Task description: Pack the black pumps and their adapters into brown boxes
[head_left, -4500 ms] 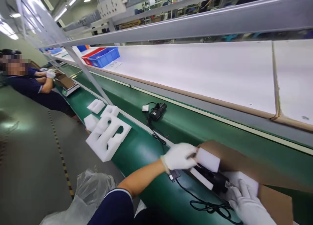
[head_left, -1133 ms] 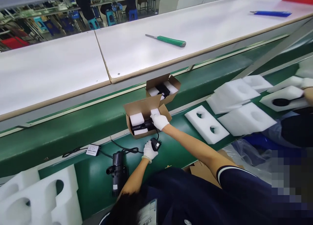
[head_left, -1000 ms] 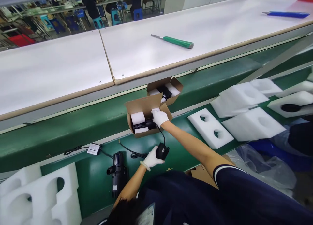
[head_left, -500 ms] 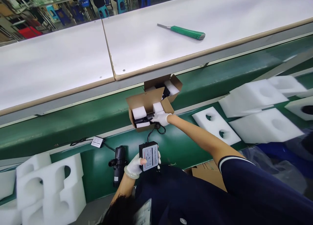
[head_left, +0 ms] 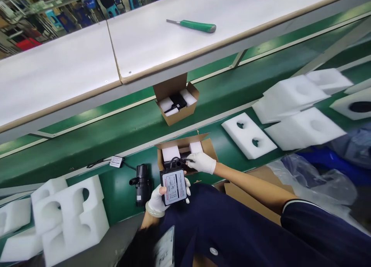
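Observation:
My left hand (head_left: pixel 158 199), in a white glove, grips a black power adapter box (head_left: pixel 174 186) with a white printed label, thumb on its face. Just beyond it, an open cardboard box (head_left: pixel 213 149) holds white foam blocks (head_left: pixel 171 153) and a black pump, mostly hidden. My right hand (head_left: pixel 203 162), also gloved, reaches over this box with its fingers closed on a black cable (head_left: pixel 188 160) that loops towards the adapter. To the left, another black pump (head_left: pixel 142 185) stands on the green surface, its cable leading to a small labelled adapter (head_left: pixel 116 161).
A second open carton (head_left: pixel 181 114) with foam and a black device sits farther back on the green belt. Foam blocks (head_left: pixel 69 216) are stacked at left; a foam plate (head_left: pixel 249 135) and more foam (head_left: pixel 307 128) lie right. A green-handled tool (head_left: pixel 198 26) rests on the white shelf (head_left: pixel 72 62).
The nearer carton has come off the belt towards me, close to the adapter. My right hand has moved nearer with it and is now on the cable. My left hand keeps hold of the adapter.

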Motion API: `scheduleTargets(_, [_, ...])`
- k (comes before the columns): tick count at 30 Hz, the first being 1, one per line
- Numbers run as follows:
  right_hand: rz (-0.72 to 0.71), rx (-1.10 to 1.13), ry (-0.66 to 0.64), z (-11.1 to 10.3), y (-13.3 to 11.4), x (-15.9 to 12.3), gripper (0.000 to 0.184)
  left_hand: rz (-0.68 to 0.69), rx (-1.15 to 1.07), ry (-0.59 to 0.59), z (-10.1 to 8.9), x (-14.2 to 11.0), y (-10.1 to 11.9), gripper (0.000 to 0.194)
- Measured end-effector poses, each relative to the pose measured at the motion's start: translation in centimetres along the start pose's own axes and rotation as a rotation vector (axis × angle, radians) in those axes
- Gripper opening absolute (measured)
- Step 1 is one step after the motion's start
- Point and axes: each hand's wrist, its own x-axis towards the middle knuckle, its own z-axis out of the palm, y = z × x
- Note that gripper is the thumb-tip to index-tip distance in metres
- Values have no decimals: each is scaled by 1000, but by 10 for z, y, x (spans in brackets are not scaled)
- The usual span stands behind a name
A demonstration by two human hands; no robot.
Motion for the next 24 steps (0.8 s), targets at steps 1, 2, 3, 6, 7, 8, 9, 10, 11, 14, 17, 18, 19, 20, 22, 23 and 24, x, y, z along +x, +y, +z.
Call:
scheduleTargets(1, [30, -31, 0, 1, -5, -4, 29, -14, -18, 0, 1, -1, -2, 85])
scheduleTargets(2, [59, -72, -11, 1, -9, -7, 29, -24, -38, 6, 1, -2, -5, 84])
scheduleTargets(3, [87, -115, -37, 1, -13, -8, 28, -29, -58, 21, 2, -3, -9, 83])
scheduleTargets(6, [152, -183, -164, 2, -16, -11, 27, -18, -115, 100, 0, -7, -19, 79])
scheduleTargets(7, [158, -173, -207, 3, -15, -13, 27, -12, -130, 124, -1, -8, -22, 78])
scheduleTargets(8, [155, -149, -243, 5, -13, -17, 26, -5, -142, 145, -3, -10, -25, 78])
scheduleTargets(9, [152, -120, -271, 7, -12, -22, 26, 3, -149, 163, -4, -12, -28, 78])
scheduleTargets(10, [154, -96, -289, 10, -12, -27, 26, 9, -153, 179, -5, -14, -32, 77])
scheduleTargets(11, [164, -80, -301, 14, -12, -32, 26, 15, -155, 193, -6, -15, -35, 77])
scheduleTargets(14, [205, -76, -320, 29, -20, -41, 25, 22, -165, 227, -8, -19, -44, 75])
scheduleTargets(17, [211, -83, -366, 46, -31, -40, 28, 19, -177, 247, -8, -20, -52, 72])
scheduleTargets(18, [213, -84, -384, 51, -34, -39, 29, 17, -180, 250, -8, -21, -54, 72])
scheduleTargets(19, [213, -84, -399, 56, -37, -37, 30, 17, -185, 252, -9, -21, -56, 71])
scheduleTargets(20, [213, -84, -409, 60, -39, -36, 30, 17, -192, 250, -10, -21, -59, 70])
scheduleTargets(22, [208, -77, -413, 68, -44, -33, 28, 10, -209, 241, -12, -22, -64, 69])
scheduleTargets(23, [203, -69, -409, 72, -46, -32, 26, 4, -217, 240, -13, -23, -67, 68])
scheduleTargets(24, [195, -60, -403, 75, -48, -31, 25, 2, -227, 244, -15, -24, -70, 68])
